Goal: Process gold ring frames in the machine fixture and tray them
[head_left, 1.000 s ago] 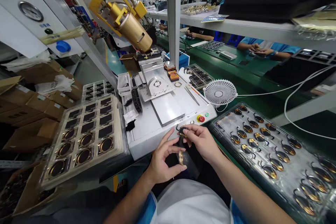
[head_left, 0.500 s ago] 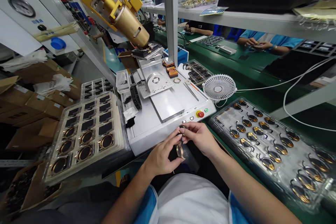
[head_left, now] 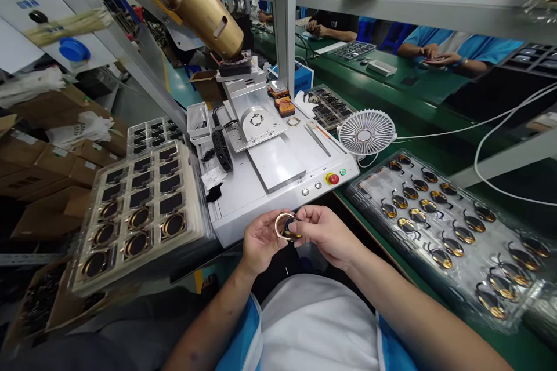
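My left hand (head_left: 258, 244) is closed on a rose-gold watch case (head_left: 277, 228), held up so its round opening faces me. My right hand (head_left: 327, 236) pinches a round black watch screen (head_left: 288, 225) against the opening of the case. Whether the screen sits inside the ring or only overlaps it, I cannot tell. Both hands are just in front of the white machine base (head_left: 278, 200). To their right lies a clear tray (head_left: 378, 185) of round screens with black ribbon cables.
At left stands a stack of clear trays (head_left: 198, 208) with watch cases and black pieces. A gold press cylinder (head_left: 213, 17) hangs over a metal fixture (head_left: 256, 122). A red stop button (head_left: 333, 179), tweezers (head_left: 319, 140) and a white fan (head_left: 366, 133) are farther forward. Co-workers' hands (head_left: 439, 57) show across the bench.
The watch case has been raised and turned to face me, and the screen brought against it. My left hand has tilted upward. The whole view has shifted slightly.
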`<state>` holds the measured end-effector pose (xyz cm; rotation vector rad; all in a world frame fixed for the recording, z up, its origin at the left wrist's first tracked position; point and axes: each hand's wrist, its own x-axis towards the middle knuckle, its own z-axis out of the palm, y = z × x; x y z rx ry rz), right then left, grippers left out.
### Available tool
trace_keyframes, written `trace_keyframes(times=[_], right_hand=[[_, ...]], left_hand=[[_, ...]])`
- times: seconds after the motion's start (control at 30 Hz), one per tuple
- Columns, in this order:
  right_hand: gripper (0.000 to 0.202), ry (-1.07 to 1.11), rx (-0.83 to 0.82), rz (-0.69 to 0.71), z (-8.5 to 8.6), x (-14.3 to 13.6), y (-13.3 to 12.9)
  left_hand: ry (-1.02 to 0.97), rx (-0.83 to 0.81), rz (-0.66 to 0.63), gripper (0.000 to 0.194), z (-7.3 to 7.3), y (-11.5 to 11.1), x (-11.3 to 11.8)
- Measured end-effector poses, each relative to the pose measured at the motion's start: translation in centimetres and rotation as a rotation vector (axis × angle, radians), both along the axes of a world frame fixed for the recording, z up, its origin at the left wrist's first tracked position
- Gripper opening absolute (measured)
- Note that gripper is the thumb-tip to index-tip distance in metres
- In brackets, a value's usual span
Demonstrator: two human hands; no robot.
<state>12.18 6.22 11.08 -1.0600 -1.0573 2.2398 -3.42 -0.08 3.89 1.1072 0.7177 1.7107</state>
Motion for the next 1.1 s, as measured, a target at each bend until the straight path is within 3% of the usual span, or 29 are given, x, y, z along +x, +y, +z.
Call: trace_keyframes(times=[0.2,0.37,0.7,1.0,1.1], right_hand=[[0.042,-0.074,0.202,-0.1,0.1,-1.0,-1.0],[0.038,-0.12,0.281,-0.075,0.9,-1.4,-1.2],[0.037,-0.142,0.278,-0.057,1.4,-1.4,-1.2],[0.04,-0.081,0.234,-0.07,0.4,-1.6,-0.7],[0.049,-0.117,0.179,-0.005,-0.1,-1.2,-0.3]], left_hand=[[0.055,0.052,0.041,0.05,-0.5,-0.3,0.0],[0.094,0.062,0.105,0.05,-0.1,-0.5,0.1],[0.128,0.021,0.172,0.051,-0.3,-0.6,-0.2],[0.084,0.042,0.177,0.051,-1.1,-0.6,0.0],[0.099,0.054,0.19,0.05,-1.1,-0.5,0.1]])
